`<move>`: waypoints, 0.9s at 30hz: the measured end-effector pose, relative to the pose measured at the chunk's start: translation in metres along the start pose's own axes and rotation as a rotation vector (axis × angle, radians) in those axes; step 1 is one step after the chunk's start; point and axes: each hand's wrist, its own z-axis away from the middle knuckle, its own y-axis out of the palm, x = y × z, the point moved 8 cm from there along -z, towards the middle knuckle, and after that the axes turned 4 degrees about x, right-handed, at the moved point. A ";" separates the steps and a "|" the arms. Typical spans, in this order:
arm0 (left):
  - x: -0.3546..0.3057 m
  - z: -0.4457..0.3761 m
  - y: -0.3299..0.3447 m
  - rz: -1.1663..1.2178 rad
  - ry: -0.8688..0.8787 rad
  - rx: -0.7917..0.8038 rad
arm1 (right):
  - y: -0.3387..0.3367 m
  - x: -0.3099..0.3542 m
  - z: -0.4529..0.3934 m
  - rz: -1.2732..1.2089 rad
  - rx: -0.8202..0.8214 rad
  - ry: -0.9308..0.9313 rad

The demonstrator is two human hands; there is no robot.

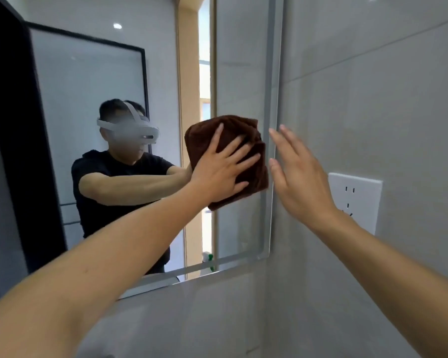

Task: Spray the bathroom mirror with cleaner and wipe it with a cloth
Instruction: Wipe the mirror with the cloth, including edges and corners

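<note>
Cloth [226, 161] flat on the mirror [239, 73], close to its right edge, about mid-height. Left hand [221, 171] spread wide across it, fingers [241, 143] straight and fanned, palm pushing the brown folds against the glass. Pressing rather than gripping, probably so the whole pad of fabric bears on the surface and sweeps a broad band, not a thin streak. Folded thick, too, likely to keep a firm, absorbent face on the glass.

Right hand [299, 177] open and holding nothing, fingers straight and close together, raised beside the mirror's frame [272, 99] with the fingertips just at the edge. Touching the frame or hovering off it, cannot tell. Looks placed there for balance on the long reach, or ready to take over the cloth.

Both arms stretched well forward, so reaching near the limit toward that right-hand strip.

Sprayer [209, 259] seen only as a reflection low in the glass, green and white, out of both hands. Suggests spraying finished and wiping under way. No drops or streaks readable on the glass, so progress hard to judge.

Socket [354, 200] on the tiled wall [373, 99] right of the mirror, behind the right wrist. Worth keeping a damp cloth clear of it when working that edge.

Next stroke, at a guess, down or back left along the frame.
</note>
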 end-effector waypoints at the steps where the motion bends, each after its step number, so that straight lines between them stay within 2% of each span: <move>1: 0.007 -0.006 -0.003 0.004 -0.079 -0.010 | 0.003 0.001 -0.002 -0.024 -0.007 0.011; 4: -0.008 -0.007 0.002 0.066 -0.258 -0.063 | 0.016 0.001 0.000 -0.093 -0.011 0.052; 6: -0.041 0.002 0.019 0.126 -0.294 -0.072 | 0.027 -0.003 0.008 -0.123 -0.006 0.087; 8: -0.088 0.016 0.046 0.161 -0.240 -0.020 | 0.038 -0.009 0.020 -0.140 0.010 0.123; 11: -0.158 0.057 0.091 0.190 -0.070 0.154 | 0.051 -0.017 0.041 -0.146 0.029 0.153; 14: -0.175 0.096 0.105 0.153 0.011 0.233 | 0.062 -0.019 0.056 -0.134 0.063 0.159; 21: -0.081 0.224 0.085 0.064 -0.005 0.220 | 0.086 0.026 0.065 -0.194 0.094 0.146; 27: 0.048 0.371 0.056 -0.053 -0.194 0.280 | 0.117 0.104 0.063 -0.329 0.093 0.068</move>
